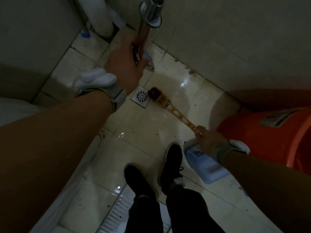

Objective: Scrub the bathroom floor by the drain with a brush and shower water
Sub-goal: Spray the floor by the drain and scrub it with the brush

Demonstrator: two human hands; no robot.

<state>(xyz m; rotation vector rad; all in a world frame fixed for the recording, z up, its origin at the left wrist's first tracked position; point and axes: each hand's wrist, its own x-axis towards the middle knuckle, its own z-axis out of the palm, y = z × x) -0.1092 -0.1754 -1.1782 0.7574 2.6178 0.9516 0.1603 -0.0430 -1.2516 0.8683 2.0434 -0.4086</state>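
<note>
My left hand [125, 63] is wrapped around the chrome handle of a shower head [149, 15], held up high near the wall. My right hand [207, 137] grips the end of a long yellow-handled brush [178, 113]. Its dark red bristle head [154, 93] rests on the wet pale floor tiles, touching the right edge of the square white drain [141, 96]. The drain lies between my two hands, below the shower head. No water stream can be made out in the dim light.
An orange bucket [272, 138] stands at the right by the wall. A blue plastic bottle [203, 163] lies on the floor under my right wrist. My black shoes [171, 167] stand beside a squat toilet rim [116, 214]. White pipe [101, 15] rises at the far corner.
</note>
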